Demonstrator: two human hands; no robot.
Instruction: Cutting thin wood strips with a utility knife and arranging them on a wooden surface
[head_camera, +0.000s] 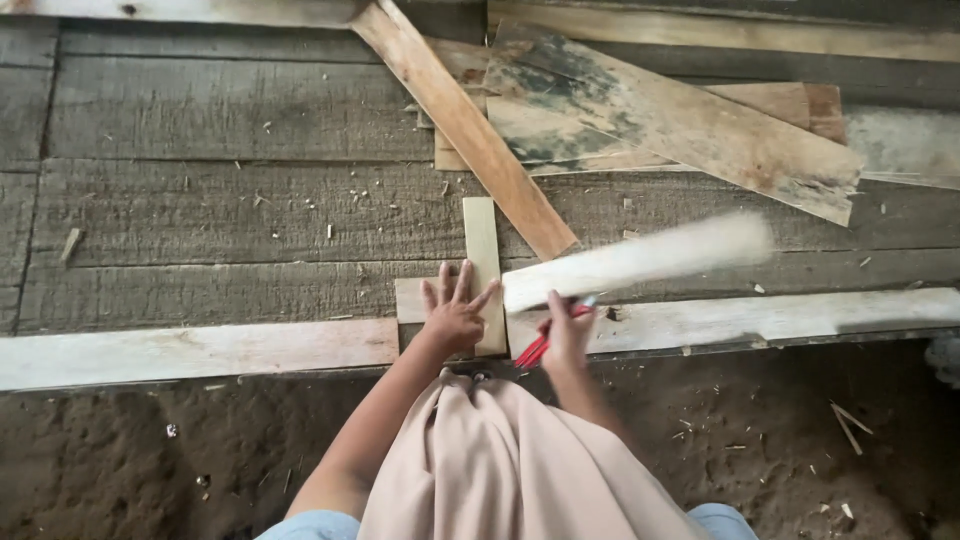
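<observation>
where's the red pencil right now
In the head view, the red pencil is in the right hand, just right of the short upright wood piece under the left hand.

A: Open room? Grey plank floor (220, 130) to the left lies bare but for chips; a hand passes freely there.

B: Right side blocked. Slanted board (465, 125) and stained scrap boards (680, 115) pile up behind; blurred pale strip (640, 258) crosses just above the right hand (568, 335).

A: Near edge: pale beam (190, 352), dirt ground (120, 460) below.
</observation>
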